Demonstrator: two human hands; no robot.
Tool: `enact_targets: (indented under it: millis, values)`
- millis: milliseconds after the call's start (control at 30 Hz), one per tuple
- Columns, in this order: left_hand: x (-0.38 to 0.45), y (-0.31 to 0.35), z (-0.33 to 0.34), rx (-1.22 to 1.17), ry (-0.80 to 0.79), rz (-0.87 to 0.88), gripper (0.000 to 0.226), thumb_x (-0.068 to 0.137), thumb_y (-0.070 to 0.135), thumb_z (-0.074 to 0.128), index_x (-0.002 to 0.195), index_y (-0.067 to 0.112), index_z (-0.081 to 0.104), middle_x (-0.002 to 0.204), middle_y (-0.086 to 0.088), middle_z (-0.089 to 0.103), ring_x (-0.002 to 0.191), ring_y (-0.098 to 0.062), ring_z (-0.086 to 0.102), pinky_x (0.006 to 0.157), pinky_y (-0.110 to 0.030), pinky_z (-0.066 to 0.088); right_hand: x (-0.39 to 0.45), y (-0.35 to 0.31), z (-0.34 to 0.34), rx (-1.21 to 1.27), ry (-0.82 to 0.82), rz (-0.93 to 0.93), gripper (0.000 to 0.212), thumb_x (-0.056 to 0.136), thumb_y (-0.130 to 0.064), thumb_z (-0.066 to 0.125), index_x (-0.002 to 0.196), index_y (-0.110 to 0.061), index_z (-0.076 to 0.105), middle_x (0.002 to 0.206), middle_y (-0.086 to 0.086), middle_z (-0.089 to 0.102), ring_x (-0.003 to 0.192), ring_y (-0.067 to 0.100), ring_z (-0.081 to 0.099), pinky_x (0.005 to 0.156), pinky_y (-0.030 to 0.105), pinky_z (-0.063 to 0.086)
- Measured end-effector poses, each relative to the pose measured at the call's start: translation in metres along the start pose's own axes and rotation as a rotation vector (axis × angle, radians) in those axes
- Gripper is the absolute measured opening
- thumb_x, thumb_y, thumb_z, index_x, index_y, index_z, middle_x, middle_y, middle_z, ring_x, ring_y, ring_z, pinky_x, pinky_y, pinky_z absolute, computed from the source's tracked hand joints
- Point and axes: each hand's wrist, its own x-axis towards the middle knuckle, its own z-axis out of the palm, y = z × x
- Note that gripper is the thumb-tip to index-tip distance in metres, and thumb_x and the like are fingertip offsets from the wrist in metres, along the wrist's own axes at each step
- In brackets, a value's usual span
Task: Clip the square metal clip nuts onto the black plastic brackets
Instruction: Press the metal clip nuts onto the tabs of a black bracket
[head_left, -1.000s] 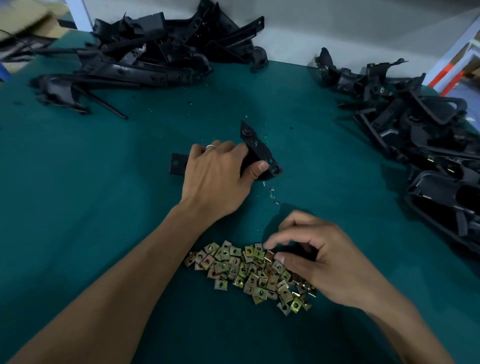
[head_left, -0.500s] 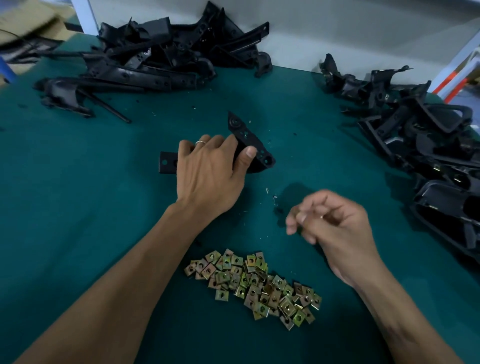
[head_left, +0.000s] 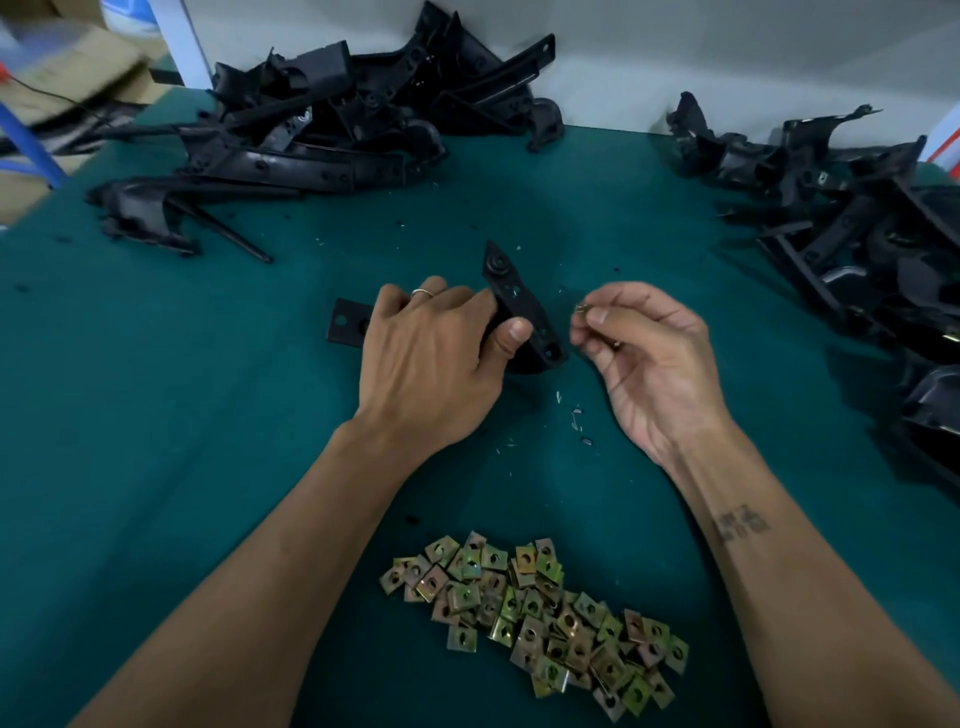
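We hold a bracket and a clip nut.
Our left hand (head_left: 426, 364) grips the black bracket (head_left: 519, 306) on the table (head_left: 156, 415); our right hand (head_left: 649, 358) pinches one clip nut (head_left: 581, 308) just beside it.

A single head-worn wide-angle camera looks forward and steeply down from close above the green desk (head_left: 156, 415), forearms entering from the near edge, the wall bounding the far side.
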Motion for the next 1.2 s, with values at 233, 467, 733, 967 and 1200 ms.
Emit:
enact_targets:
  millis: [233, 467, 733, 967, 1200]
  values:
    - [-0.001, 0.002, 0.002, 0.063, -0.028, -0.034, 0.052, 0.102, 0.058, 0.025, 0.088, 0.020, 0.059, 0.078, 0.002, 0.061, 0.085, -0.027, 0.055, 0.079, -0.043, 0.035, 0.002, 0.004, 0.001, -0.085, -0.003, -0.005, 0.014, 0.079, 0.011, 0.072, 0.088, 0.000, 0.072, 0.079, 0.013, 0.072, 0.070, 0.020, 0.064, 0.070, 0.025, 0.053]
    - [0.000, 0.002, 0.002, 0.091, -0.023, -0.049, 0.057, 0.101, 0.061, 0.020, 0.091, 0.021, 0.060, 0.083, 0.002, 0.063, 0.088, -0.027, 0.054, 0.080, -0.042, 0.034, 0.000, 0.008, 0.009, -0.172, 0.042, -0.053, 0.020, 0.081, 0.016, 0.070, 0.082, -0.004, 0.073, 0.075, 0.007, 0.072, 0.071, 0.015, 0.061, 0.068, 0.022, 0.050]
    - [0.000, 0.001, 0.001, 0.093, -0.026, -0.040, 0.058, 0.101, 0.061, 0.021, 0.091, 0.021, 0.061, 0.082, 0.002, 0.064, 0.086, -0.027, 0.053, 0.080, -0.041, 0.033, -0.001, 0.011, 0.010, -0.233, 0.059, -0.101, 0.019, 0.087, 0.012, 0.068, 0.087, -0.005, 0.075, 0.077, 0.006, 0.073, 0.081, 0.021, 0.064, 0.077, 0.024, 0.052]
    - [0.001, 0.002, 0.001, 0.089, -0.006, -0.039, 0.053, 0.102, 0.059, 0.026, 0.088, 0.021, 0.059, 0.081, 0.001, 0.063, 0.085, -0.028, 0.054, 0.078, -0.041, 0.032, 0.000, 0.010, 0.007, -0.173, 0.055, -0.060, 0.018, 0.085, 0.014, 0.068, 0.095, -0.001, 0.070, 0.084, 0.014, 0.070, 0.083, 0.024, 0.065, 0.078, 0.028, 0.053]
    - [0.000, 0.003, 0.001, 0.097, -0.012, -0.046, 0.052, 0.102, 0.059, 0.027, 0.092, 0.021, 0.062, 0.082, 0.001, 0.064, 0.086, -0.028, 0.054, 0.078, -0.041, 0.032, 0.001, 0.011, 0.007, -0.239, 0.019, -0.018, 0.022, 0.092, 0.010, 0.059, 0.097, -0.003, 0.076, 0.083, 0.014, 0.071, 0.078, 0.023, 0.063, 0.083, 0.034, 0.054]
